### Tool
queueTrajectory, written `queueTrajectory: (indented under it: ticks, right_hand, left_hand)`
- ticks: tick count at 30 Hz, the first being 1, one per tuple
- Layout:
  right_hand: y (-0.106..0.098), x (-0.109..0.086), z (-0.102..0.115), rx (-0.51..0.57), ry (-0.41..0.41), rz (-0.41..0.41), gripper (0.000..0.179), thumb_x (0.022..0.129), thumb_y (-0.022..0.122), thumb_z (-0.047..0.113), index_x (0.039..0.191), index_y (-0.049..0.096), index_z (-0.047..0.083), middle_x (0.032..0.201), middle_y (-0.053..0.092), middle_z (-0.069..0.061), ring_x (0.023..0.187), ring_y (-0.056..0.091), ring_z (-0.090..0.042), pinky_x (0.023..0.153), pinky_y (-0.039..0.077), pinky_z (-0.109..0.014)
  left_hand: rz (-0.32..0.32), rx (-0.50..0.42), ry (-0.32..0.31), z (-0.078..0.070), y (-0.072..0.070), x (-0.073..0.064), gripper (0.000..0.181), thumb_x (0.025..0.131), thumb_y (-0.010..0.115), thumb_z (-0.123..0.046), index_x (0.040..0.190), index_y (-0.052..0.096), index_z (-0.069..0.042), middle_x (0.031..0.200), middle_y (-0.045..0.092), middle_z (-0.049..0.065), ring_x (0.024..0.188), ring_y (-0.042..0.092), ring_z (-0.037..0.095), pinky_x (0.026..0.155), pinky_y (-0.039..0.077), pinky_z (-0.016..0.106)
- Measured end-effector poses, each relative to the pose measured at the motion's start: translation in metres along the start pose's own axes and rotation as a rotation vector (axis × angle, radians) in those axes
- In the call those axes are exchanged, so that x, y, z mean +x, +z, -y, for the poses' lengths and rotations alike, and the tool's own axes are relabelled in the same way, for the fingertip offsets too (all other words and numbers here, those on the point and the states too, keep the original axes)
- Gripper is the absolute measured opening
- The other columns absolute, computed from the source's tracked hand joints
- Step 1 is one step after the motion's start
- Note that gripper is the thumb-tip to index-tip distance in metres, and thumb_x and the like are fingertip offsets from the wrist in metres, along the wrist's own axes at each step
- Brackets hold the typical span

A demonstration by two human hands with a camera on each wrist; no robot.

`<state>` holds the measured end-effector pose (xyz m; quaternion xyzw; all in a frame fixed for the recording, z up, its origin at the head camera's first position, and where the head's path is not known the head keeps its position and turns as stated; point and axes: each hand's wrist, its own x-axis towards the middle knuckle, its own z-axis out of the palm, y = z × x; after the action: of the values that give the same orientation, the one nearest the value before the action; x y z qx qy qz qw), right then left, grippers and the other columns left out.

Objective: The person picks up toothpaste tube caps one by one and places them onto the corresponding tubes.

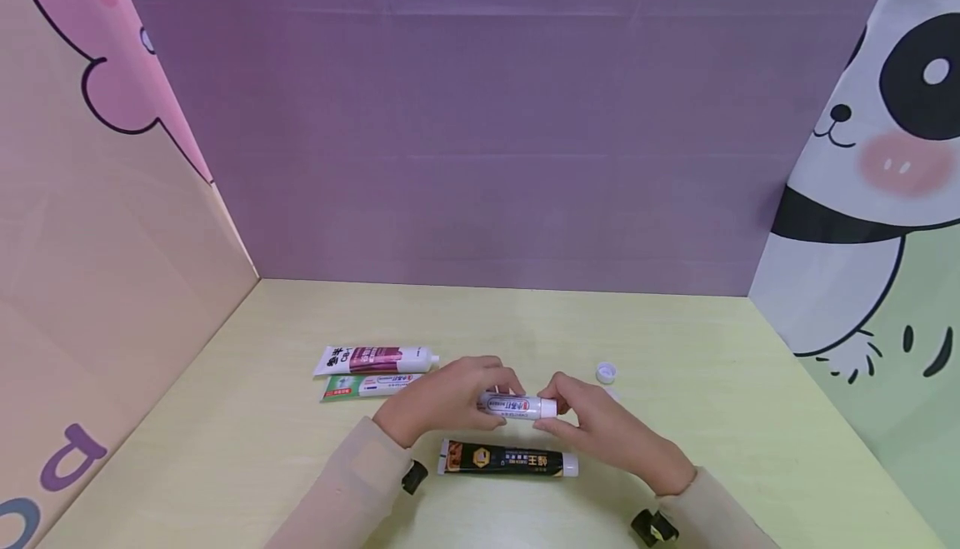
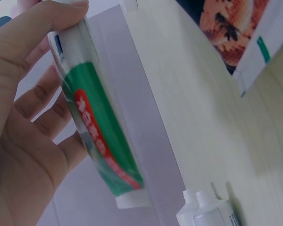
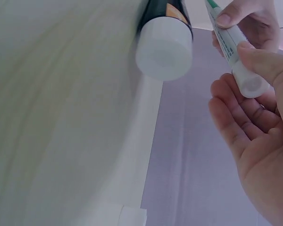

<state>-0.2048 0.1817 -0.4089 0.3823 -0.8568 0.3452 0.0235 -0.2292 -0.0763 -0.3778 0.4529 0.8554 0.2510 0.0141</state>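
Your left hand (image 1: 438, 403) wraps its grip around the body of a small white-and-green plastic tube (image 1: 517, 406), held level just above the pale yellow bench (image 1: 712, 366). Your right hand (image 1: 607, 428) pinches the tube's white capped end between thumb and fingertips. A black tube with a white cap (image 1: 506, 459) lies on the bench just below your hands. A loose white cap (image 1: 606, 372) sits near your right hand.
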Motion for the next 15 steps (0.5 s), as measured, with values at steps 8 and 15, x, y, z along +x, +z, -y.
queueTrajectory:
  ticks: [8, 15]
  right_hand:
    - [-0.0028, 0.0007, -0.0007, -0.064, -0.134, -0.083, 0.020, 0.092, 0.073, 0.019, 0.102, 0.056, 0.014, 0.095, 0.066, 0.009, 0.083, 0.061, -0.004, 0.061, 0.050, -0.029]
    - [-0.0075, -0.0017, -0.0019, -0.015, -0.093, -0.091, 0.019, 0.092, 0.073, 0.019, 0.101, 0.057, 0.016, 0.097, 0.069, 0.009, 0.083, 0.062, -0.005, 0.060, 0.050, -0.029]
  left_hand:
    - [-0.049, -0.001, 0.043, 0.0038, 0.0006, -0.0013, 0.033, 0.083, 0.081, -0.013, 0.113, 0.069, -0.016, 0.099, 0.061, -0.008, 0.082, 0.056, 0.003, 0.073, 0.049, 0.017]
    - [-0.065, -0.003, -0.005, 0.0072, -0.0037, -0.0077, 0.034, 0.082, 0.084, -0.018, 0.113, 0.070, -0.018, 0.098, 0.061, -0.010, 0.083, 0.055, 0.005, 0.076, 0.050, 0.020]
